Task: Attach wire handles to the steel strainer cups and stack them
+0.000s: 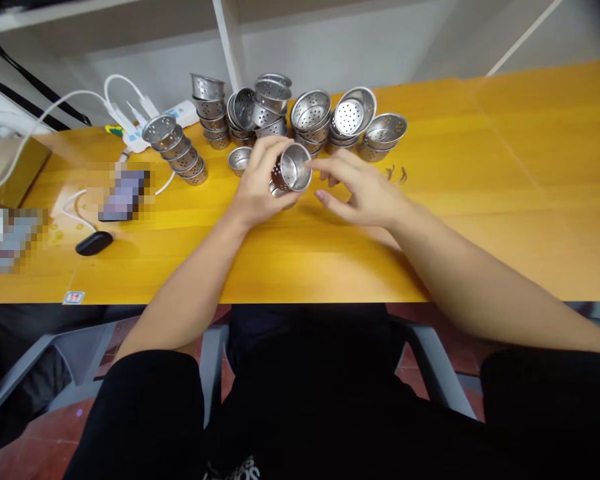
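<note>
My left hand (258, 183) is wrapped round a perforated metal cup (295, 168), held above the yellow table with its mouth tilted toward me. Beside the cup's right rim is my right hand (356, 187), fingers apart and holding nothing; its index fingertip is close to the rim, and whether it touches is unclear. Just behind the left hand a single small cup (240, 160) stands on the table. Stacks of similar cups stand farther back, among them a leaning stack (183, 155) at left and a wide stack (311, 115) in the middle.
A phone (125, 195), a black oval object (94, 243) and a white power strip (136, 139) with cables lie on the left of the table (300, 273). Small curved pieces (397, 175) lie right of the cups. A shelf panel stands behind.
</note>
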Available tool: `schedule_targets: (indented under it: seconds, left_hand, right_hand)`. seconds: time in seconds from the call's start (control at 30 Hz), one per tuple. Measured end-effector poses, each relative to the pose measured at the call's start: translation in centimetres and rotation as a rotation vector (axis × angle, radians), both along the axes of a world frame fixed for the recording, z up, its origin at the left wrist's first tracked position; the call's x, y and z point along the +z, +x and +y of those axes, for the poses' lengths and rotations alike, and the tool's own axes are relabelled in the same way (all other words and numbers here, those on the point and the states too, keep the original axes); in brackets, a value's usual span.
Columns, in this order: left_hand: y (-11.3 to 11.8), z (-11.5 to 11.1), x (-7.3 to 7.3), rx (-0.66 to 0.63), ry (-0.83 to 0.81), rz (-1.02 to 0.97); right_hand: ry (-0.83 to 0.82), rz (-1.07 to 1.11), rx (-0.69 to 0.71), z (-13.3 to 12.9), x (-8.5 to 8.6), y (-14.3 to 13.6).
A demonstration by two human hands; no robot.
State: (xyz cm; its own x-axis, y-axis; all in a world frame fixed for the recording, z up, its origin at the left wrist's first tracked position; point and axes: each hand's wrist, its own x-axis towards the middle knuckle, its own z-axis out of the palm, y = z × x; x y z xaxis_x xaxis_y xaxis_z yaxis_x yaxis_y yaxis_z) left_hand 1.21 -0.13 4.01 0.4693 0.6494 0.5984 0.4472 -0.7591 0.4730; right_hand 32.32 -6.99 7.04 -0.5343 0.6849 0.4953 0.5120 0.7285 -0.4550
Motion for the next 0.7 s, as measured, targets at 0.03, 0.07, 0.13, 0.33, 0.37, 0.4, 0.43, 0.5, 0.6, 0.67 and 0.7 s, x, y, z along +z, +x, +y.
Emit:
schedule_targets:
  seconds: [0.03, 0.07, 0.13, 0.33, 0.37, 0.4, 0.43, 0.5, 0.6, 0.67, 0.7]
  left_hand:
    - [0.5, -0.4, 0.0, -0.042, -0.003, 0.016]
    - [0.8, -0.7, 0.0, -0.073, -0.009, 0.03]
    - [1.1, -0.8, 0.0, -0.103, -0.027, 0.048]
    - [1.2, -1.0, 0.1, -0.097, -0.115, 0.037]
    - [1.3, -1.0, 0.2, -0.094, -0.131, 0.033]
    - [1.4, -1.1, 0.3, -0.094, -0.144, 0.03]
    - [1.5, -1.2, 0.4, -0.097, -0.152, 0.027]
    - [1.6, -1.3, 0.5, -0.105, -0.161, 0.029]
    - [1.6, -1.2, 0.4, -0.111, -0.168, 0.035]
    - [1.6, -1.1, 0.3, -0.128, -0.159, 0.033]
    - [1.6, -1.1, 0.3, -0.137, -0.152, 0.033]
  right_hand:
    - [0.01, 0.0, 0.024, 0.0, -0.3, -0.5]
    - [0.01, -0.007, 0.041, 0.1, -0.6, -0.9]
    - [-0.009, -0.022, 0.054, 0.3, -1.1, -1.3]
    - [-0.048, -0.002, 0.031, 0.5, -0.8, -0.9]
    - [-0.044, 0.002, 0.024, 0.5, -0.7, -0.8]
    - [-0.044, 0.007, 0.011, 0.5, -0.6, -0.7]
    - [-0.05, 0.012, -0.004, 0.5, -0.6, -0.7]
    - [-0.064, 0.027, -0.026, 0.5, -0.6, -0.6]
    - [-0.082, 0.052, -0.017, 0.6, -0.7, -0.6]
    - [-0.101, 0.056, -0.017, 0.7, -0.8, -0.6]
    - [-0.11, 0.059, -0.023, 0.7, -0.8, -0.6]
